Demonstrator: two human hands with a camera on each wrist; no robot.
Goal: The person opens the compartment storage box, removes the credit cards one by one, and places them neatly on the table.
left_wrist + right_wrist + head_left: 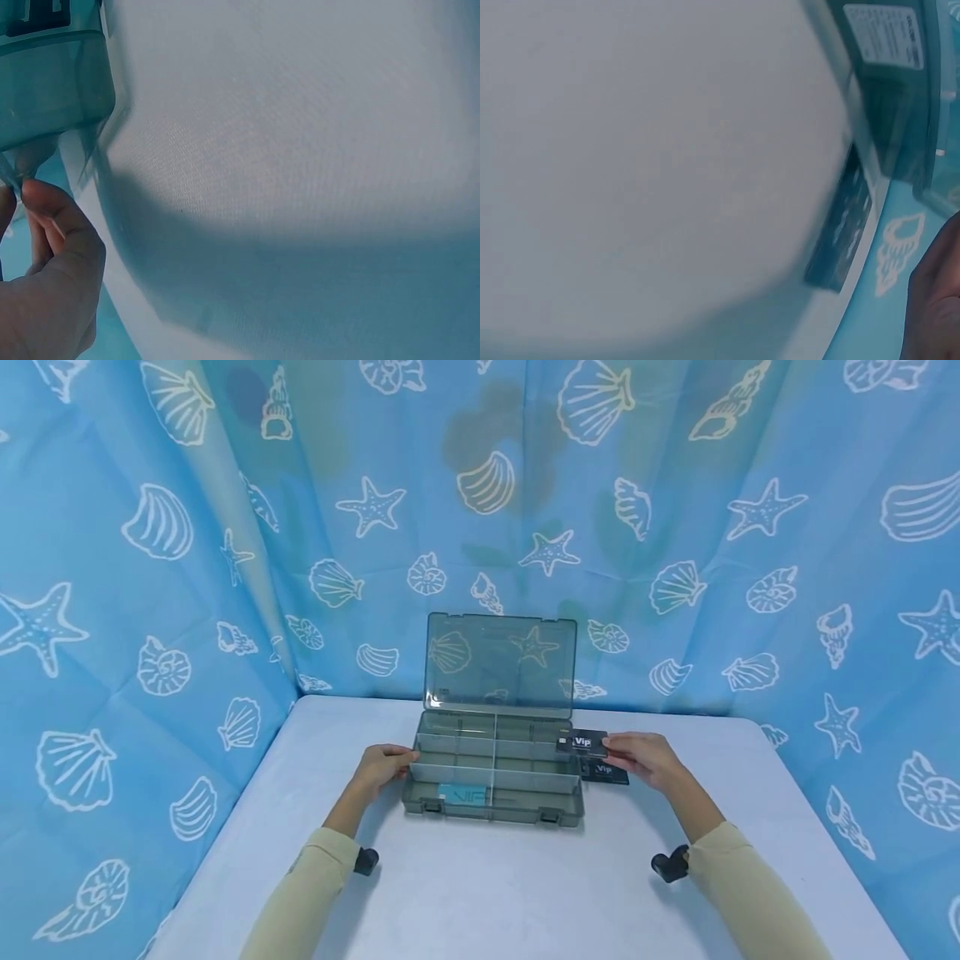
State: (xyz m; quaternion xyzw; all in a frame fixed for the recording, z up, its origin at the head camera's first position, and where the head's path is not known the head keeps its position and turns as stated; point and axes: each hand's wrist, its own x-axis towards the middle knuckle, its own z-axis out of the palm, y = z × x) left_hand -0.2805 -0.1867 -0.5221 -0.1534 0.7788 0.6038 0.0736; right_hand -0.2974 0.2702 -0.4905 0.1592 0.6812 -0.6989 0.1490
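Note:
A grey see-through compartment box (492, 774) sits on the table with its lid (500, 664) raised at the back. My left hand (378, 766) grips the box's left wall, thumb and fingers bent at the rim, as the left wrist view also shows with the left hand (60, 270) beside the box corner. My right hand (647, 756) pinches a black card (583, 742) marked "Vip" by its right end, its left end over the box's right wall. Another black Vip card (609, 772) lies on the table against the box's right side. A teal card (462, 794) rests in the front left compartment.
White dividers (457, 772) split the box into several compartments. The white table (480, 893) ends at a blue shell-patterned curtain (450, 543) behind and on both sides. A label (886, 36) shows on the box in the right wrist view.

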